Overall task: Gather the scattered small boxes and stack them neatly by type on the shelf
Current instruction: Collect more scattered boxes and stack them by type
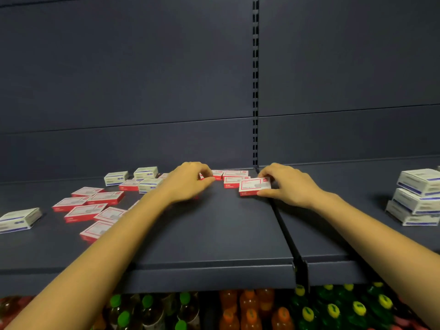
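Note:
Several small red-and-white boxes [91,211] lie scattered on the left half of the dark shelf [214,234], mixed with a few white-and-blue boxes [145,173]. My right hand [288,184] grips one red box [253,185] between thumb and fingers, just in front of a short row of red boxes [234,176] at the back. My left hand [190,182] pinches another red box [217,175] at the left end of that row. A neat stack of white-and-blue boxes [416,198] stands at the far right.
A vertical slotted upright [255,91] divides the back panel, and a divider rail [285,229] splits the shelf below my right hand. Bottles with green, orange and yellow caps [250,308] fill the shelf underneath. A lone white-and-blue box [19,220] sits at the far left.

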A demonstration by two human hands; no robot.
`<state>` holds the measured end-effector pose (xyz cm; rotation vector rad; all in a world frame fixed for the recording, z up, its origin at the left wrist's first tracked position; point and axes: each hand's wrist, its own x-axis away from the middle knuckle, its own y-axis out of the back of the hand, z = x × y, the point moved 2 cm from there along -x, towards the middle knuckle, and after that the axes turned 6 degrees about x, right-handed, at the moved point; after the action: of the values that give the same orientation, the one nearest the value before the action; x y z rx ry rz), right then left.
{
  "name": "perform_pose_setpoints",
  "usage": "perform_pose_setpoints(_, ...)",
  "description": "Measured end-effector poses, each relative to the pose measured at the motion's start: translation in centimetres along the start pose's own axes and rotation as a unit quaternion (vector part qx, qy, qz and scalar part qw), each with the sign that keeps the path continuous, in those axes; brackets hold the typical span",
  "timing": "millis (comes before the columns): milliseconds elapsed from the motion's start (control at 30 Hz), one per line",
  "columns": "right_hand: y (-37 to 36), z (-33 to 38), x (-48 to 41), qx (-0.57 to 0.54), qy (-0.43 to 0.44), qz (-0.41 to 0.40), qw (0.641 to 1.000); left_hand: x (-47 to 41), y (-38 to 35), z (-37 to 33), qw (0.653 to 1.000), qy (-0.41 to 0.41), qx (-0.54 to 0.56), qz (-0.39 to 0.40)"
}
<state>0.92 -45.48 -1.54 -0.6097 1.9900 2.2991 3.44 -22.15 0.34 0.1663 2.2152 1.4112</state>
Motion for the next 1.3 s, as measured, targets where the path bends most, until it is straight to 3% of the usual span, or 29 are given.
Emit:
perform_pose_setpoints(100,1.1,-0.5,1.2,0.005,-0.008,-0.024,1.0,-2.4,-1.6,-0.8,0.999,-0.007,0.033,0.037)
perform_pose_setpoints(300,2.6,-1.3,3.2,0.015,-0.02,-0.046,0.999,-5.5,-4.0,-1.1,0.994,-0.011,-0.012,0.107)
perform_pose_setpoints(733,3.6,-2.2,5.1,0.007,-0.039,-0.053,0.998,-7.3,-5.6,-0.6,0.983,-0.009,-0.058,0.175)
perform_pose_setpoints(900,4.7,-2.6,6.3,-0.029,-0.032,-0.07,0.997,-6.0,-4.0,-1.6,0.985,-0.041,-0.133,0.104)
perform_pose_setpoints(1100,8.6,-4.2,9.3,-0.048,0.002,-0.115,0.992,-3.7,0.8,-7.3,0.996,-0.066,-0.047,-0.024)
perform_pose_setpoints(1300,13.0,-9.7,15.2,-0.043,-0.012,-0.132,0.99,-1.4,1.9,-18.2,0.989,-0.136,0.03,-0.045)
